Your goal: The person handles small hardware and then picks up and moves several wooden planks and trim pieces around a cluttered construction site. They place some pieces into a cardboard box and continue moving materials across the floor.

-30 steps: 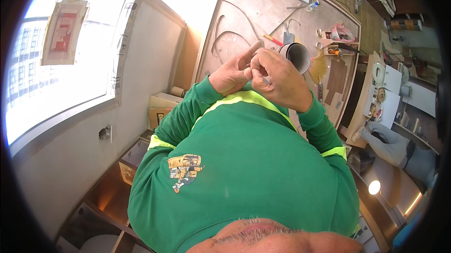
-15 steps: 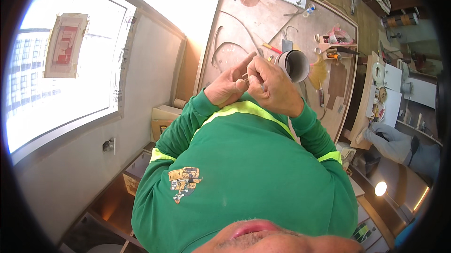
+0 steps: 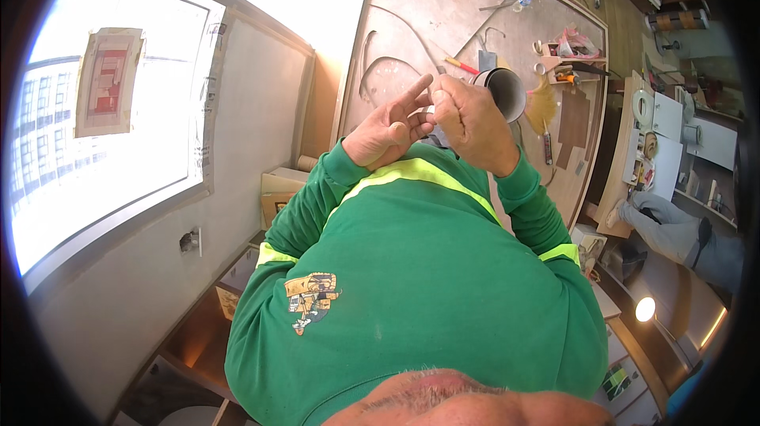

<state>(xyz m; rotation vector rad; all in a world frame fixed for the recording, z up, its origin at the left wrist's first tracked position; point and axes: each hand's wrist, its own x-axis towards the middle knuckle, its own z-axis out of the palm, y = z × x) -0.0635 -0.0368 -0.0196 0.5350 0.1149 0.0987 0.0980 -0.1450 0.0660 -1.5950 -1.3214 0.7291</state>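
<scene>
My left hand (image 3: 389, 131) is held palm up in front of my chest, its index finger stretched out and the other fingers apart and partly bent. Close against its fingertips is my right hand (image 3: 476, 123), its fingers closed in a pinch. A small white bit (image 3: 430, 109) shows where the fingers of both hands meet; its kind is too small to make out. Just beyond my right hand, a round open container (image 3: 513, 95) with a pale inside and a dark rim stands on the work table (image 3: 443, 38). My right fingers hide part of their own grip.
A red and yellow handled tool (image 3: 461, 66), a flat grey blade (image 3: 487, 60), a straw brush (image 3: 541, 109) and a small bottle (image 3: 524, 1) lie on the table. A bright window (image 3: 158, 109) is at left. Another person's legs (image 3: 665, 224) show at right.
My right hand has drawn slightly to the right, and my left fingers have spread more. A thin pale piece seen between the hands earlier no longer shows; a white bit does.
</scene>
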